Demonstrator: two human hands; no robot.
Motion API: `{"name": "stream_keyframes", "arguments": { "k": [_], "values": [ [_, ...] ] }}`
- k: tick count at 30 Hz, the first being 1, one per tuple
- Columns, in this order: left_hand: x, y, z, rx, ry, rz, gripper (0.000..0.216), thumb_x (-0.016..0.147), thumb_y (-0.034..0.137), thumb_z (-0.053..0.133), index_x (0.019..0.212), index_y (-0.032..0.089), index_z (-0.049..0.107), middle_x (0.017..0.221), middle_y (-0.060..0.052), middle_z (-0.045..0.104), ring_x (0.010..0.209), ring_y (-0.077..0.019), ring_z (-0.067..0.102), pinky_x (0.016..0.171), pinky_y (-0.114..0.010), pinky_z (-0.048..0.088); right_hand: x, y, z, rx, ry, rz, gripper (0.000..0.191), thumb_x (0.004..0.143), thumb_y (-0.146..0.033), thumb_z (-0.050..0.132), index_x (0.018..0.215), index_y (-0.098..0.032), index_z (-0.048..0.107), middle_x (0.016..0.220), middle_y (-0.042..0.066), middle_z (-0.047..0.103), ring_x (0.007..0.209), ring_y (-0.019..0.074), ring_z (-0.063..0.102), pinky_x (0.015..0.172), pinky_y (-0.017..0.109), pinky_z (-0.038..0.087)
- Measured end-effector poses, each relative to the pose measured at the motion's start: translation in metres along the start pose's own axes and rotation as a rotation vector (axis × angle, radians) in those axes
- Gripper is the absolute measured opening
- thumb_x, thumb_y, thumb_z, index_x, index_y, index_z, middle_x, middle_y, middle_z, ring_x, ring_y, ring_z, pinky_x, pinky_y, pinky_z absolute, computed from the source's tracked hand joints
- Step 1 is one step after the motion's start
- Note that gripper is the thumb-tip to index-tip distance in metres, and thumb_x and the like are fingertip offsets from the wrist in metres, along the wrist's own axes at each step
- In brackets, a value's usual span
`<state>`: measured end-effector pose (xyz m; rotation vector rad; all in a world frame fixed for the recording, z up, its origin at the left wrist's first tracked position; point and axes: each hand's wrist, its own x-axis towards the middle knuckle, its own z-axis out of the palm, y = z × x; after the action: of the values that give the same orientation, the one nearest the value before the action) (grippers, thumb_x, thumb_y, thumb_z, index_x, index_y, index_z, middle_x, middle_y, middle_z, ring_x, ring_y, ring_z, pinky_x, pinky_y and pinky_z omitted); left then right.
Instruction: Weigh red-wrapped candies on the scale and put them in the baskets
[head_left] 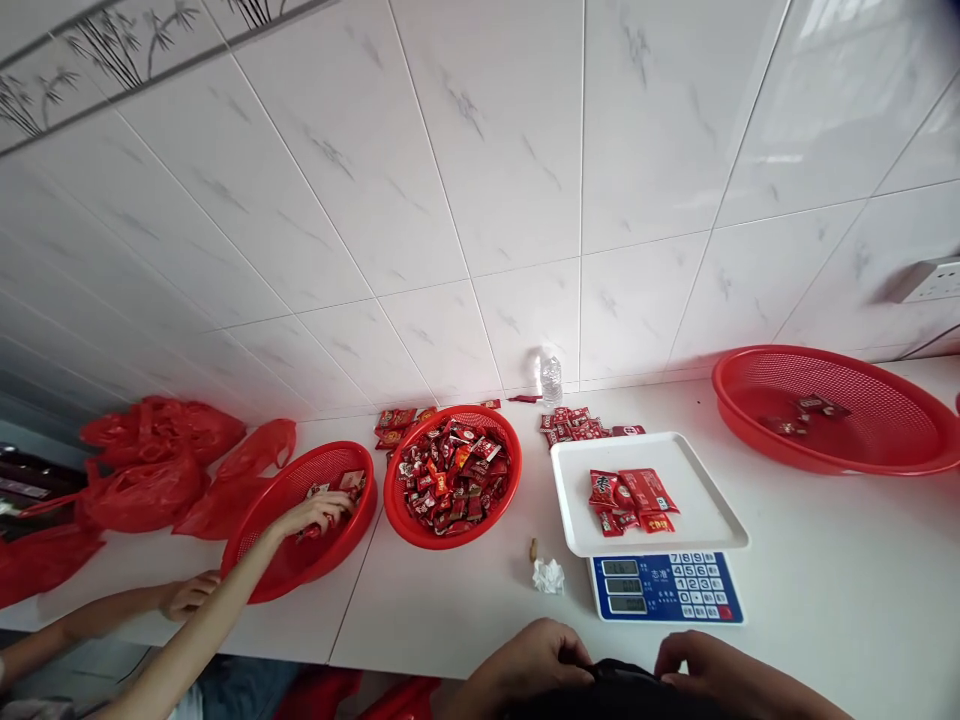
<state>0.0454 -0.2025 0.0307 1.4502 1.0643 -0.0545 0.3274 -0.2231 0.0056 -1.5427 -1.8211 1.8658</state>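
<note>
At the bottom of the head view, my left hand (536,655) and my right hand (701,662) are closed on the two sides of a soft black item (622,690). Its kind cannot be made out, since the frame cuts it off. Just beyond them is a blue-and-white digital scale (664,590) with a white tray (709,505) on top. Several red packets (634,495) lie in that tray. A crumpled white tissue (548,576) rests left of the scale, with a small brown piece (533,549) beside it.
A round red basket (394,525) holds many red-wrapped snacks. At left, a co-worker's hand (319,515) reaches into another red basket (247,520). Red plastic bags (161,480) lie farther left. A clear bottle (550,377) and loose packets (574,425) are near the wall; a large red basket (885,450) stands right.
</note>
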Motion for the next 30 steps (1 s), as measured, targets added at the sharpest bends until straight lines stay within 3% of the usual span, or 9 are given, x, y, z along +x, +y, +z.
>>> {"name": "stream_keyframes", "arguments": {
  "k": [5,11,13,16,18,20,22,26,30],
  "values": [
    [0.014,0.011,0.011,0.028,0.245,0.044,0.017,0.069,0.021,0.053,0.082,0.018,0.065,0.075,0.000,0.063,0.070,-0.0138,0.054,0.064,-0.023,0.039,0.008,0.005,0.006,-0.092,0.061,-0.047,0.015,0.074,-0.032,0.054,0.073,-0.022,0.064,0.079,0.000,0.067,0.073,0.0168,0.057,0.064,0.025,0.041],
    [0.033,0.066,-0.027,-0.058,0.745,0.186,0.015,0.076,0.025,0.048,0.074,0.017,0.060,0.072,-0.001,0.060,0.071,-0.0144,0.053,0.068,-0.025,0.039,0.022,-0.028,-0.033,-0.070,0.618,-0.116,0.026,0.082,-0.043,0.040,0.075,-0.023,0.055,0.074,0.003,0.063,0.072,0.0204,0.057,0.066,0.030,0.042],
    [0.034,0.083,-0.040,-0.129,0.658,0.228,0.015,0.076,0.028,0.051,0.073,0.017,0.060,0.070,-0.001,0.059,0.067,-0.0134,0.052,0.066,-0.024,0.039,0.024,-0.044,-0.049,-0.112,0.612,-0.140,0.025,0.082,-0.043,0.042,0.074,-0.023,0.054,0.076,0.003,0.063,0.072,0.0197,0.056,0.065,0.029,0.042],
    [0.024,0.092,-0.051,-0.319,0.318,0.288,0.022,0.077,0.037,0.055,0.080,0.016,0.058,0.068,0.000,0.057,0.059,-0.0105,0.050,0.060,-0.023,0.040,0.020,-0.059,-0.058,-0.088,0.502,-0.128,0.027,0.083,-0.044,0.041,0.076,-0.023,0.055,0.075,0.001,0.062,0.069,0.0171,0.054,0.061,0.026,0.040],
    [0.012,0.085,-0.054,-0.440,0.304,0.302,0.027,0.079,0.043,0.054,0.083,0.016,0.055,0.072,-0.001,0.056,0.059,-0.0092,0.049,0.060,-0.023,0.040,0.012,-0.056,-0.053,-0.045,0.386,-0.108,0.029,0.084,-0.046,0.040,0.080,-0.023,0.058,0.076,0.001,0.061,0.067,0.0158,0.053,0.058,0.025,0.039],
    [-0.001,0.066,-0.053,-0.465,0.351,0.258,0.030,0.080,0.046,0.052,0.082,0.016,0.053,0.075,-0.001,0.056,0.062,-0.0089,0.048,0.062,-0.023,0.039,0.001,-0.043,-0.044,-0.034,0.189,-0.087,0.029,0.081,-0.047,0.045,0.084,-0.023,0.062,0.078,0.000,0.062,0.068,0.0155,0.053,0.059,0.024,0.040],
    [-0.014,0.038,-0.045,-0.376,0.271,0.122,0.032,0.078,0.048,0.053,0.081,0.016,0.054,0.074,0.000,0.055,0.062,-0.0092,0.047,0.062,-0.023,0.038,-0.010,-0.021,-0.033,-0.046,-0.004,-0.048,0.025,0.077,-0.045,0.053,0.084,-0.024,0.064,0.083,0.001,0.065,0.071,0.0162,0.054,0.062,0.024,0.041],
    [-0.033,-0.016,-0.009,-0.192,0.034,-0.166,0.030,0.067,0.046,0.064,0.079,0.019,0.058,0.068,0.003,0.052,0.060,-0.0098,0.043,0.061,-0.024,0.035,-0.024,0.015,-0.012,-0.011,-0.079,0.020,0.029,0.078,-0.049,0.050,0.078,-0.022,0.061,0.079,0.001,0.063,0.069,0.0160,0.053,0.060,0.024,0.041],
    [-0.031,-0.026,0.009,-0.291,0.265,-0.090,0.027,0.071,0.043,0.058,0.070,0.017,0.052,0.065,0.004,0.045,0.062,-0.0097,0.039,0.061,-0.023,0.033,-0.017,0.014,0.000,0.081,0.073,0.004,0.039,0.079,-0.058,0.043,0.073,-0.021,0.055,0.073,0.001,0.059,0.068,0.0161,0.051,0.060,0.023,0.041]
  ]
}}
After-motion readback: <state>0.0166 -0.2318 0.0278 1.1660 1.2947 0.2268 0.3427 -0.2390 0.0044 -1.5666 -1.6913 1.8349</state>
